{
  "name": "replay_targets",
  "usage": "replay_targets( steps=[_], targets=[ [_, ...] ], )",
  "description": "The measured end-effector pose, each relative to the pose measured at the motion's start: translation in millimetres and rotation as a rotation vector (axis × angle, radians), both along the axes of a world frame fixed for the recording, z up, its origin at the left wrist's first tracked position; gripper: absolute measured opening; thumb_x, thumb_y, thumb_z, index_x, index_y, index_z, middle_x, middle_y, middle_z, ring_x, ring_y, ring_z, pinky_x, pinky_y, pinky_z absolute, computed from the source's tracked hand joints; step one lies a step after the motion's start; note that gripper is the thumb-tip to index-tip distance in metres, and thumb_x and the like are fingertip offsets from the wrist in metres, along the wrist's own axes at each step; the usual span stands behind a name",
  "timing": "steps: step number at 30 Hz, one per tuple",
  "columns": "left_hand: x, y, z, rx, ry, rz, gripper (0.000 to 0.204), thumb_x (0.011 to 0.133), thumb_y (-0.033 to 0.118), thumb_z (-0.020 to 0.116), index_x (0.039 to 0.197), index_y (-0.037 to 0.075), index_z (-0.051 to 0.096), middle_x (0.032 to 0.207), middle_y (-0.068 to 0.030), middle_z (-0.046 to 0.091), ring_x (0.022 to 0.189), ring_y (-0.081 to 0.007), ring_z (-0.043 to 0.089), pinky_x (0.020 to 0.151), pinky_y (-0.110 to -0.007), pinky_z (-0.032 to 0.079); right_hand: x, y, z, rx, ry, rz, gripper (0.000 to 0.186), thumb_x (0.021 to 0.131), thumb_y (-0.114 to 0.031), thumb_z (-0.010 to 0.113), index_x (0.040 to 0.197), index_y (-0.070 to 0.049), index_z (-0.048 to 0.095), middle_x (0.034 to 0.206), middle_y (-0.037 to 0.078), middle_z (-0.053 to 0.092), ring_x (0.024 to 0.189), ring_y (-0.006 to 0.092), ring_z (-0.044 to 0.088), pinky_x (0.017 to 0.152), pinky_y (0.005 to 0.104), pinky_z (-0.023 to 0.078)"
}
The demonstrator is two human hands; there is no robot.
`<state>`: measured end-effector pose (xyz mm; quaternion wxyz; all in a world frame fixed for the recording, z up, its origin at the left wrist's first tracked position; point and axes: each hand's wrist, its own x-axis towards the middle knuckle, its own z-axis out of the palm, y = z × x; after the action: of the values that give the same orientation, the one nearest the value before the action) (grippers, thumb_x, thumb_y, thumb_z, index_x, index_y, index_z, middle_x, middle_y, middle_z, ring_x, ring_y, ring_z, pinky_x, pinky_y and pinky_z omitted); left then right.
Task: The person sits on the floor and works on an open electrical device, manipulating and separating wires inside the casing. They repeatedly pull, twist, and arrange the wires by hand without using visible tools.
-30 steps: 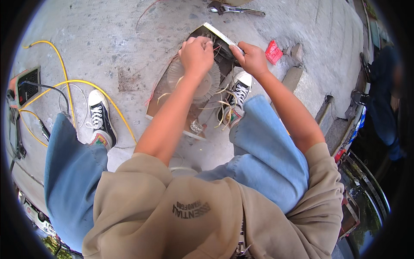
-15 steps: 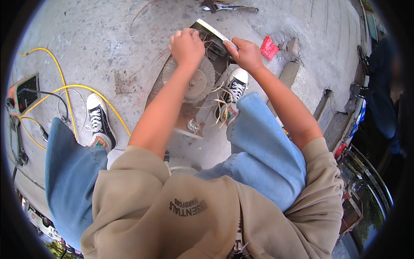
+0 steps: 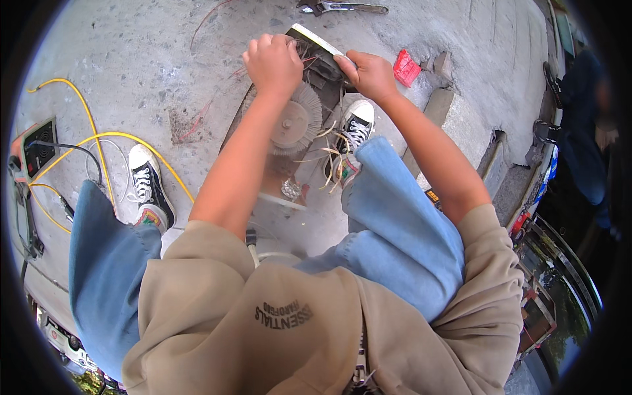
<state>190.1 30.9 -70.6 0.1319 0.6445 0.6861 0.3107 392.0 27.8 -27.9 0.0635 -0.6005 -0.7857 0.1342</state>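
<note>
An opened appliance casing lies on the concrete before me, with a round grey finned wheel (image 3: 297,118) inside. At its far end, a panel with a white edge (image 3: 317,41) stands tilted. My right hand (image 3: 370,76) grips the right end of this panel, thumb along the white edge. My left hand (image 3: 273,64) is closed at the panel's left end, beside dark and red wires (image 3: 308,54); its fingertips are partly hidden. Cream-coloured loose strips (image 3: 331,150) stick out beside the wheel. Crumpled silver foil (image 3: 290,189) sits at the casing's near end.
An adjustable wrench (image 3: 342,8) lies beyond the casing. Right of it are a red packet (image 3: 406,68) and a concrete block (image 3: 438,112). A yellow cable (image 3: 141,138) runs left toward an orange-and-black machine (image 3: 38,149). My shoes (image 3: 146,176) flank the casing.
The view has shifted slightly. My left hand has moved a little left and away from me at the wires. My right hand keeps its hold on the panel.
</note>
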Motion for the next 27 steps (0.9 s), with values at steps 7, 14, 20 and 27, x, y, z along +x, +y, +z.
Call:
replay_targets(
  steps=[7, 14, 20, 27],
  targets=[
    [5, -8, -2, -0.104, -0.277, -0.138, 0.016, 0.084, 0.023, 0.064, 0.082, 0.008, 0.069, 0.079, -0.0092, 0.061, 0.084, -0.0300, 0.056, 0.077, -0.040, 0.045, 9, 8, -8, 0.029, -0.074, 0.098, 0.043, 0.091, -0.052, 0.053, 0.072, -0.014, 0.061, 0.065, 0.010, 0.062, 0.064, 0.0330, 0.062, 0.053, 0.0452, 0.047],
    [8, 14, -14, -0.398, -0.369, 0.087, 0.028, 0.085, 0.031, 0.066, 0.090, 0.005, 0.072, 0.082, -0.0123, 0.068, 0.076, -0.0308, 0.064, 0.071, -0.039, 0.049, 16, 23, -8, 0.020, -0.090, 0.133, 0.045, 0.092, -0.051, 0.050, 0.071, -0.014, 0.063, 0.064, 0.009, 0.062, 0.063, 0.0327, 0.062, 0.053, 0.0447, 0.048],
    [8, -4, -19, -0.454, -0.557, -0.044, 0.025, 0.084, 0.029, 0.069, 0.092, 0.006, 0.073, 0.075, -0.0086, 0.067, 0.070, -0.0207, 0.063, 0.067, -0.034, 0.049, 14, 20, -6, -0.002, -0.096, 0.172, 0.046, 0.093, -0.051, 0.049, 0.069, -0.013, 0.062, 0.064, 0.009, 0.063, 0.063, 0.0330, 0.062, 0.055, 0.0451, 0.049],
    [-11, -14, -18, -0.405, -0.506, -0.113, 0.025, 0.082, 0.027, 0.071, 0.094, 0.006, 0.074, 0.085, -0.0111, 0.063, 0.079, -0.0216, 0.061, 0.073, -0.034, 0.048, -9, 6, 28, -0.128, -0.101, 0.066, 0.038, 0.092, -0.047, 0.055, 0.082, -0.010, 0.061, 0.071, 0.015, 0.064, 0.070, 0.0369, 0.063, 0.061, 0.0470, 0.049]
  ],
)
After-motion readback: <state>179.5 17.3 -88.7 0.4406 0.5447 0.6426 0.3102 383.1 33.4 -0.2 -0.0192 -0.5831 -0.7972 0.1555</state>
